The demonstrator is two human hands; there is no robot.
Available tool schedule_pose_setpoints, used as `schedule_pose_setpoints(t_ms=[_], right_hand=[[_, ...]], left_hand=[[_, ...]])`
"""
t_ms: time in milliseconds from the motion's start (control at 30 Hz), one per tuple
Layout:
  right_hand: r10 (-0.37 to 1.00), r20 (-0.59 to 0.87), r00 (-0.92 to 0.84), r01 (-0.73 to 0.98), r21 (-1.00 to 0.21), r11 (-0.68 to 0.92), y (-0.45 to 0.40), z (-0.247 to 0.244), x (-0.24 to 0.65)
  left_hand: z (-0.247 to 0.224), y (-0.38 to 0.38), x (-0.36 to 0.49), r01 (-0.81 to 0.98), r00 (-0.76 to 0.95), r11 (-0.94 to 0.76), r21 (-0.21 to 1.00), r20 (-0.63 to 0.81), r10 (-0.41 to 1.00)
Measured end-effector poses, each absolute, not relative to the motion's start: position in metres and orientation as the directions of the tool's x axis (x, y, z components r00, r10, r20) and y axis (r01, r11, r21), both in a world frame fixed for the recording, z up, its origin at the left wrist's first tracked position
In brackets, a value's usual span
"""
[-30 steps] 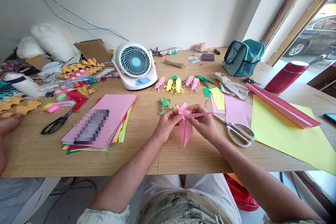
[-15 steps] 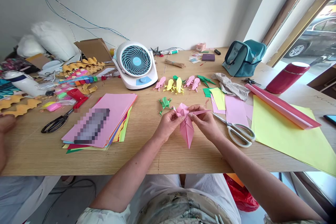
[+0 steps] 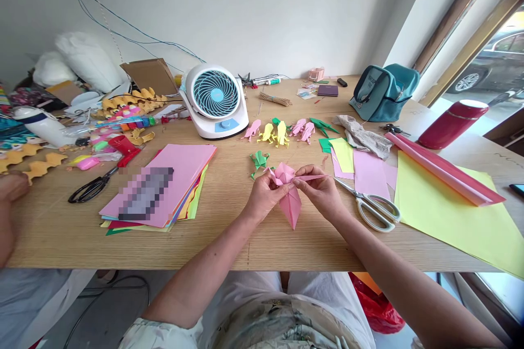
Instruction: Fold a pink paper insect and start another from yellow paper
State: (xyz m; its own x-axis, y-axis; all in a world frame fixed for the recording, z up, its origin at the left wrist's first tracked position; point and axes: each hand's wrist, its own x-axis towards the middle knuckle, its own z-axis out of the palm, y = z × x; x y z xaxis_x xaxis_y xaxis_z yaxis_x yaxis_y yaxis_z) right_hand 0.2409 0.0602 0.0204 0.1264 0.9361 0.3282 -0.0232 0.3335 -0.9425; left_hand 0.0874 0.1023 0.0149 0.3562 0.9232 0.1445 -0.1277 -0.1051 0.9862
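Note:
A partly folded piece of pink origami paper (image 3: pixel 291 208) is held between my two hands above the wooden table. My left hand (image 3: pixel 265 194) pinches its left side with thumb and fingers. On the other side, my right hand (image 3: pixel 320 192) grips the base of a thin pink point that sticks out to the right. A long pointed flap hangs down toward me. Just beyond my left hand sits a green origami frog (image 3: pixel 259 160). White-handled scissors (image 3: pixel 377 211) lie to the right of my right hand.
Several pink, yellow and green folded figures (image 3: pixel 281 132) stand behind my hands. A fan (image 3: pixel 216 99) is at the back. Coloured paper sheets (image 3: pixel 184 174) lie left, yellow sheets (image 3: pixel 446 212) right, near a red bottle (image 3: pixel 452 124). Another person's hand (image 3: pixel 14 186) rests at the far left edge.
The view has shifted slightly, so the table things appear a little farther right. My hands keep their grip on the pink paper, with only slight finger movement.

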Motion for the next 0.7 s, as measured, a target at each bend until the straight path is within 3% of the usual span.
schedule_pose_setpoints(t_ms=[167,467,700], right_hand=[[0.931,0.339,0.133,0.017,-0.940,0.340,0.0595,0.0206,0.2404],[0.938,0.322,0.131,-0.059,-0.942,0.331,0.0583,0.0223,0.2395],[0.933,0.334,0.132,-0.004,-0.941,0.337,0.0582,0.0207,0.2378]], left_hand=[[0.0144,0.1034,0.0867,-0.121,0.355,-0.127,0.985,0.162,0.921],[0.0173,0.1025,0.0865,-0.127,0.346,-0.089,0.988,0.129,0.929],[0.0217,0.1001,0.0860,-0.231,0.485,0.138,0.963,-0.009,0.874]])
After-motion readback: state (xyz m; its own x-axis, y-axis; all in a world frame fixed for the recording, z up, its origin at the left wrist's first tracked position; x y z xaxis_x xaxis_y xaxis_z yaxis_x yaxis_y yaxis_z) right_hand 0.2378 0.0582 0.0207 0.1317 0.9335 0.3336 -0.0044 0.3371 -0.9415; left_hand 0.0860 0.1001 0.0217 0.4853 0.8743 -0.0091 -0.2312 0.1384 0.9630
